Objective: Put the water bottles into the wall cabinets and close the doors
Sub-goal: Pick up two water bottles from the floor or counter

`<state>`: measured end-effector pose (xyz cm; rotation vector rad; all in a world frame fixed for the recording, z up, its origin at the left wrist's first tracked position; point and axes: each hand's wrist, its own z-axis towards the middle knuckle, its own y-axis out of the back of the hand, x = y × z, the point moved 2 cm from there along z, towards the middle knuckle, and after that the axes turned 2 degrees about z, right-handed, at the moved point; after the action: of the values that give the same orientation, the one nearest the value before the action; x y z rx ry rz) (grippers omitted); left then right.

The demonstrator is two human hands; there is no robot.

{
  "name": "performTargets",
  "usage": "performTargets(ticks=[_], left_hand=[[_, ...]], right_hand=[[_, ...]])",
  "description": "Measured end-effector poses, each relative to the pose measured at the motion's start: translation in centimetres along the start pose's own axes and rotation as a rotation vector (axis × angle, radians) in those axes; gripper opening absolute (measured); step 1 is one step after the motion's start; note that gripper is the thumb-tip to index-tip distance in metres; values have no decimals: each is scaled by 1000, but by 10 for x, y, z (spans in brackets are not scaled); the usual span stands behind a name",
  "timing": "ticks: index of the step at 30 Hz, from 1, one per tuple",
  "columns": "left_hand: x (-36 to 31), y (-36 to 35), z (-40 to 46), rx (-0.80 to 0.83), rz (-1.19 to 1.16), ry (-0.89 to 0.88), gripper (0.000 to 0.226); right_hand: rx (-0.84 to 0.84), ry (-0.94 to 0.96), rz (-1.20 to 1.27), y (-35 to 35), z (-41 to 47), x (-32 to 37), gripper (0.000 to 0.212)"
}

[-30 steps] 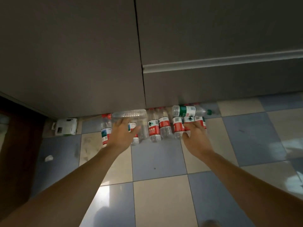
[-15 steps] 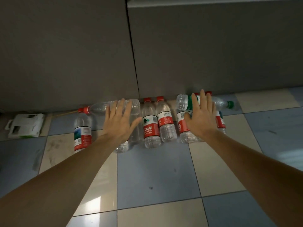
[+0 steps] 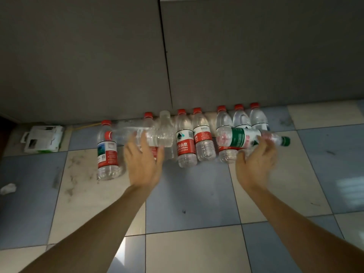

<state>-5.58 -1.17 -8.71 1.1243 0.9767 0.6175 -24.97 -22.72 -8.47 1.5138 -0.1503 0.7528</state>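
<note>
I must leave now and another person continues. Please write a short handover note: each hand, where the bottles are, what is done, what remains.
Left hand: open, fingers reaching the clear bottle lying across the row; real grip not visible.
Right hand: fingers curling under the green-label bottle, lying sideways on the row; whether it holds it I cannot tell.
Other bottles stand on the floor against the cabinet doors, which are closed.
Done: nothing stored yet.
Left: open the doors, put all bottles inside, close the doors.
</note>
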Motion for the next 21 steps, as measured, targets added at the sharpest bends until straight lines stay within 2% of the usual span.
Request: performTargets(ticks=[3,5,8,11,14,18,21], left_hand=[[16,-4,18,-43,-222,435,84],[20,-10,29,-30,-331,707,96],[20,-21,40,40,-396,901,107],[39,-30,52,157,-417,985,98],[52,-30,52,191,-667,1050,78],[51,-11,35,89,-784,976,90],[50,0,18,93,-932,853,99]], right_hand=[[-149,-388,248,4,20,-14,77],[-158,-631,369,2,30,-19,90],[-125,-790,530,-6,32,-20,103],[-124,-814,659,-12,27,-24,102],[-99,-807,790,-11,23,-24,97],[-12,-716,854,-9,12,-20,79],[91,-580,834,-7,-2,-7,85]])
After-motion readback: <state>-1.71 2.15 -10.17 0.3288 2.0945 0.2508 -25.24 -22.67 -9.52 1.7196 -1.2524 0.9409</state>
